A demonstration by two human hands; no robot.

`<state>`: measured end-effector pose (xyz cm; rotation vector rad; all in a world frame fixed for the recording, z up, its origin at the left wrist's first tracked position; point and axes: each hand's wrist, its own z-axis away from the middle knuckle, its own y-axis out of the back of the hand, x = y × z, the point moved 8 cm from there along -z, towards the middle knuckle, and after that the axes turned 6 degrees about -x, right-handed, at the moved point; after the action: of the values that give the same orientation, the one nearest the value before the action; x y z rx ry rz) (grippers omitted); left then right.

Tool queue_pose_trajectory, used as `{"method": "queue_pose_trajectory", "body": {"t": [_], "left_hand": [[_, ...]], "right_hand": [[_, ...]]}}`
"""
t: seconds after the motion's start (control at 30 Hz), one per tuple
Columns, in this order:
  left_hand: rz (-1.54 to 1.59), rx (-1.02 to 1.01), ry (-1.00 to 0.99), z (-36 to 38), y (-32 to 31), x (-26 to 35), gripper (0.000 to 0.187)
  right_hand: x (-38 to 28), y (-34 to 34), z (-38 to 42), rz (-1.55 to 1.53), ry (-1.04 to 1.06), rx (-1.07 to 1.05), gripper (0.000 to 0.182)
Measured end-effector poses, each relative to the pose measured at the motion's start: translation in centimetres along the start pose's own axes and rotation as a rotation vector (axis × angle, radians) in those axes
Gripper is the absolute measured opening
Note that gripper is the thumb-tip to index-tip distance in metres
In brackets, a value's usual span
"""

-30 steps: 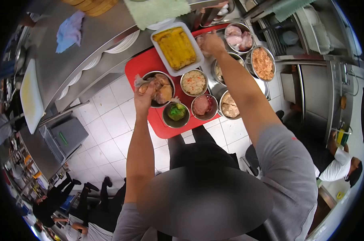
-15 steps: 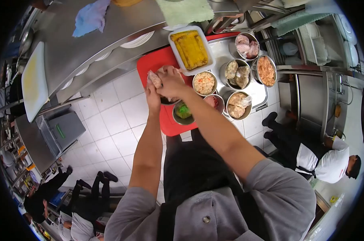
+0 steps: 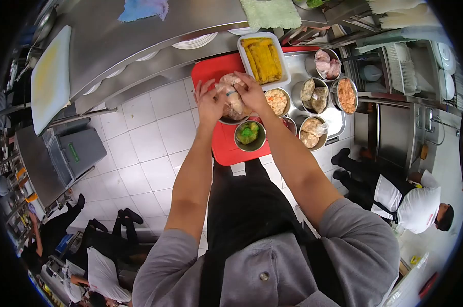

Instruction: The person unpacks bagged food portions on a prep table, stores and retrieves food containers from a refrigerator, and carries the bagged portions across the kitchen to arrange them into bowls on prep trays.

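Plastic-bagged pale meat (image 3: 233,105) sits in a round metal container (image 3: 230,122) on a red board (image 3: 221,146). My left hand (image 3: 211,105) is at the left side of the bag, its fingers spread and its thumb side near the plastic. From the right, my right hand (image 3: 252,94) grips the top of the bag with bent fingers. Just below stands a metal container of green food (image 3: 249,134). A white tub (image 3: 285,81) of yellow food (image 3: 263,59) lies above my right hand, with a container of chopped pale food (image 3: 276,101) beside it.
On a metal tray (image 3: 339,123) stand containers with bagged food (image 3: 315,97), orange-pink pieces (image 3: 347,96), pink meat (image 3: 327,65) and wrapped portions (image 3: 312,133). A steel counter (image 3: 190,18) runs along the top. Co-workers (image 3: 415,202) are at the right and lower left.
My hands have come apart from a close grip and now sit either side of the bagged meat. It has lowered into the container. The view has shifted, so the board appears further right.
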<state>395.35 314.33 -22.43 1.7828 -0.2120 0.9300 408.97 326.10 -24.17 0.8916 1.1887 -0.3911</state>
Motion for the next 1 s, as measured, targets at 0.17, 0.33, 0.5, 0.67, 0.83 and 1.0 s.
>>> {"method": "queue_pose_trajectory", "body": {"t": [0.17,0.33,0.5,0.67,0.83,1.0], "left_hand": [[0.302,0.016,-0.04,2.8,1.9,0.5,0.015],[0.258,0.079,-0.172,4.6,3.5,6.2,0.006],[0.271,0.204,-0.149,10.1,6.5,9.7,0.015],[0.061,0.04,-0.207,14.8,0.7,8.4,0.024],[-0.006,-0.071,-0.123,15.8,-4.4,4.6,0.04],[-0.099,0.137,0.127,10.5,-0.7,4.2,0.087]], "right_hand": [[-1.5,-0.5,-0.5,0.076,-0.097,-0.182,0.035],[-2.8,-0.4,-0.9,0.236,-0.04,-0.188,0.026],[-9.5,1.5,0.4,0.392,0.263,-0.214,0.017],[-7.8,-2.0,4.2,0.496,0.322,-0.27,0.021],[-5.7,-3.4,5.0,0.226,0.354,-0.274,0.03],[-5.6,-0.9,6.4,0.676,0.373,-0.217,0.037]]}}
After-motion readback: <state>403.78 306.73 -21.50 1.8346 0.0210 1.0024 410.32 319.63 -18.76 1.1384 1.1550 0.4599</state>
